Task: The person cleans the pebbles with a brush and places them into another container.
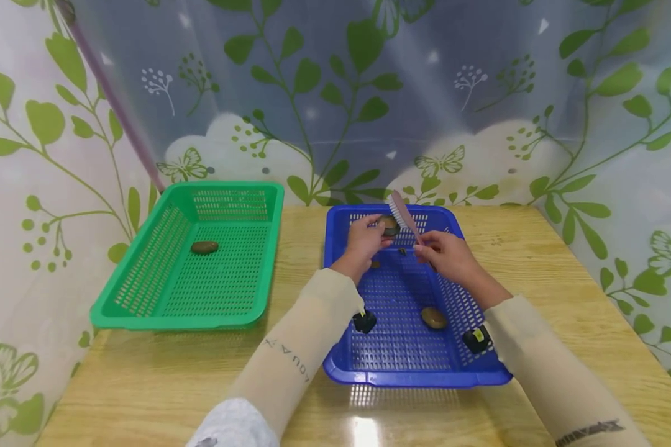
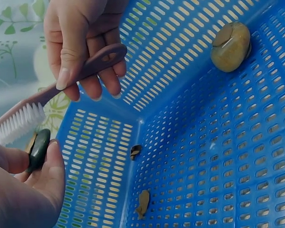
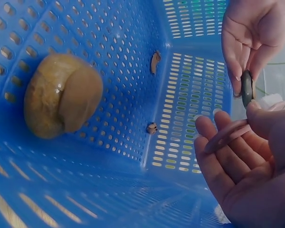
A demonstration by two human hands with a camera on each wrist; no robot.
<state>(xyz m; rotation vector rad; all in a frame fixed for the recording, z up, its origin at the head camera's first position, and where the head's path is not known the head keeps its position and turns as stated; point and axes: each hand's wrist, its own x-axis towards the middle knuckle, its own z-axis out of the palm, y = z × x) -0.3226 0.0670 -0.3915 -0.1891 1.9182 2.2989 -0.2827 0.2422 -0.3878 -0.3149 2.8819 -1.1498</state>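
My left hand (image 1: 366, 241) pinches a dark green stone (image 2: 40, 149) between thumb and fingers, over the far end of the blue basket (image 1: 414, 377). A patch of brown shows on the stone's face. The right hand (image 1: 450, 256) grips a pinkish-brown brush (image 2: 80, 71) by its handle, thumb on top and fingers beneath. Its white bristles (image 2: 20, 124) face the stone and sit right beside it. Below the hands, a yellowish-brown stone (image 3: 47, 102) with a brown, mud-like patch lies on the basket floor.
Small brown flakes (image 2: 143, 203) lie at the blue basket's far end. To the left, a green basket (image 1: 187, 322) holds one brown stone (image 1: 204, 247). Black wrist devices (image 1: 476, 339) show near both sleeves. A leaf-patterned curtain (image 1: 335, 93) hangs behind the wooden table (image 1: 291, 385).
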